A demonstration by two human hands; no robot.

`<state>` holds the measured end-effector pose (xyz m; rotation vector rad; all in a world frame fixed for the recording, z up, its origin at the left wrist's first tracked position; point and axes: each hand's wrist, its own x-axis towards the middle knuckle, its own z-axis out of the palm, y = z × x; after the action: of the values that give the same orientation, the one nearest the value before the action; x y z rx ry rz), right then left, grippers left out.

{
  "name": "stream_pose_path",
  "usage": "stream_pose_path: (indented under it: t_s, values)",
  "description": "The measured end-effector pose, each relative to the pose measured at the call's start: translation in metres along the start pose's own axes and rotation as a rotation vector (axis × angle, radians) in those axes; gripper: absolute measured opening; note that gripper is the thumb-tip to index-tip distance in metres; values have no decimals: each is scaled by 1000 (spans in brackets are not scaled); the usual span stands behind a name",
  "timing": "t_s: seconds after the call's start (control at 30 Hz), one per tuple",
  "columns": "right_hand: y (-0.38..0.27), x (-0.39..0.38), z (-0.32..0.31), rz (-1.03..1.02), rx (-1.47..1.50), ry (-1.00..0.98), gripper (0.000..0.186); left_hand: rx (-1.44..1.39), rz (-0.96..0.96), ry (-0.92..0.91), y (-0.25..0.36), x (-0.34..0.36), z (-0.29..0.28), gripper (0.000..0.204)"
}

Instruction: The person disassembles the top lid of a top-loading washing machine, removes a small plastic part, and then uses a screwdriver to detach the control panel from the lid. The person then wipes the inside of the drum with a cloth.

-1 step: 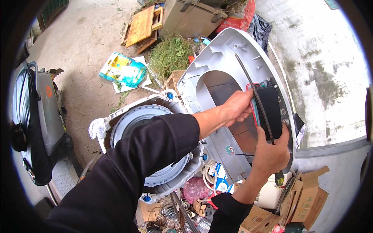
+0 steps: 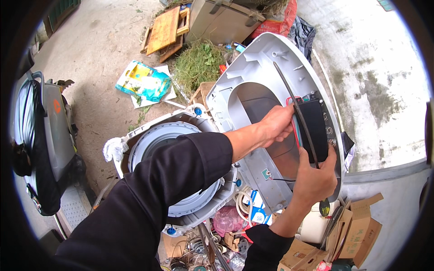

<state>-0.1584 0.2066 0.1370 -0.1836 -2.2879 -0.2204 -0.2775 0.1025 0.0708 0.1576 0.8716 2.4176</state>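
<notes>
Box [image 2: 318, 126], black and oblong, is lying against the inner side of the grey cover [image 2: 294, 56] in the head view, its long axis running away from the person. The right hand [image 2: 318, 180] is gripping its near end, thumb and fingers bracketing both edges. The left hand [image 2: 276, 123] is resting at its upper left edge beside thin wires [image 2: 296, 128], fingers curled; whether it is pinching anything, I cannot tell. The box is sitting beyond the right hand and rightward of the left. A dark rod [image 2: 285, 84] is crossing it lengthwise.
</notes>
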Motion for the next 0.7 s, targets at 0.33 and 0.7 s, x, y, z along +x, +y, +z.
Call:
stream_pose_path:
  t_s: [0.33, 0.7]
  values:
    - [0, -4, -1, 29, 41, 15, 62, -81, 20, -188, -1, -2, -10, 57]
    - [-8, -3, -4, 82, 28, 2, 61, -42, -62, -227, 11, -3, -18, 62]
